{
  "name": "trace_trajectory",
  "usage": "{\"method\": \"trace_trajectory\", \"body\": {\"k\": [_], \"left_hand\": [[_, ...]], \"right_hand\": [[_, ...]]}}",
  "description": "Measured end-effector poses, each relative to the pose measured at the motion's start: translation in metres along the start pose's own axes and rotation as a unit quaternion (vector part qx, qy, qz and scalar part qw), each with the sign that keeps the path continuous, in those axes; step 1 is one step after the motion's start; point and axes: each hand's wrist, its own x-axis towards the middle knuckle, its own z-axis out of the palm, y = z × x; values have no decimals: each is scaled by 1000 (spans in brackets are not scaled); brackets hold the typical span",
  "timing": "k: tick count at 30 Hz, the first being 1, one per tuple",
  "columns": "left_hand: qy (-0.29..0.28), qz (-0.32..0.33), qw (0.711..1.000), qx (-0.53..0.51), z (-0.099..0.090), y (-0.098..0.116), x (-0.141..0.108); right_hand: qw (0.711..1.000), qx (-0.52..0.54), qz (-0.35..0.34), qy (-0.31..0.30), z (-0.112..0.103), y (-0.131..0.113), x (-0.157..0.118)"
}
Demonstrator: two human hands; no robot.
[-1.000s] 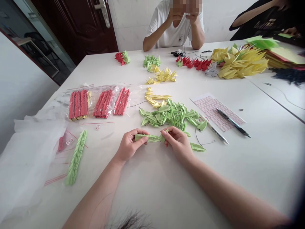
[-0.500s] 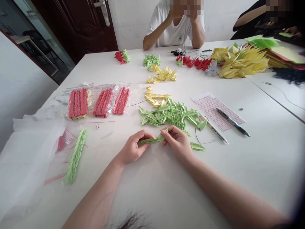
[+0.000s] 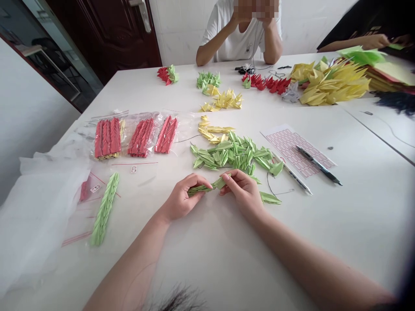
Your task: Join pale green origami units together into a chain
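My left hand [image 3: 185,198] is closed around a green braided strip of folded paper [image 3: 197,189], its end poking out toward the right. Between the thumb and fingers of my right hand [image 3: 241,190] is pinched a green folded paper piece [image 3: 219,183], which meets the strip's end. Just beyond my hands lies a heap of green folded paper pieces [image 3: 238,153], and one loose green piece [image 3: 270,198] rests right of my right hand. A finished-looking green strip [image 3: 105,209] lies on a clear plastic bag at the left.
Bagged red paper strips [image 3: 107,138] lie at the back left, near white plastic sheeting [image 3: 42,216]. A label sheet [image 3: 292,149], a dark pen [image 3: 319,165] and a white pen [image 3: 293,175] are on the right. Yellow folded papers [image 3: 333,84] stand behind. Two people sit across the table.
The view has shifted slightly. My right fingers have tilted the green piece lower, more in line with the strip. The person at far right has lowered a hand toward green paper.
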Motion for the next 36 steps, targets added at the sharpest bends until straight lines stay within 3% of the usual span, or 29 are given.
{"method": "trace_trajectory", "body": {"k": [4,15,23,28,36], "left_hand": [[9,-49,997,-54,2,-1,-1],[8,-60,997,-55,1,4,1],[6,-62,996,-57,0,4,0],[43,-57,996,-55,-2,0,1],[66,-62,994,-63,-1,-1,2]], "right_hand": [[1000,3,-5,2,0,1,0],[996,94,3,-1,-1,3,2],[999,21,-31,-1,-1,4,1],[997,-31,-66,23,-1,3,1],[998,-16,-59,17,-1,3,0]]}}
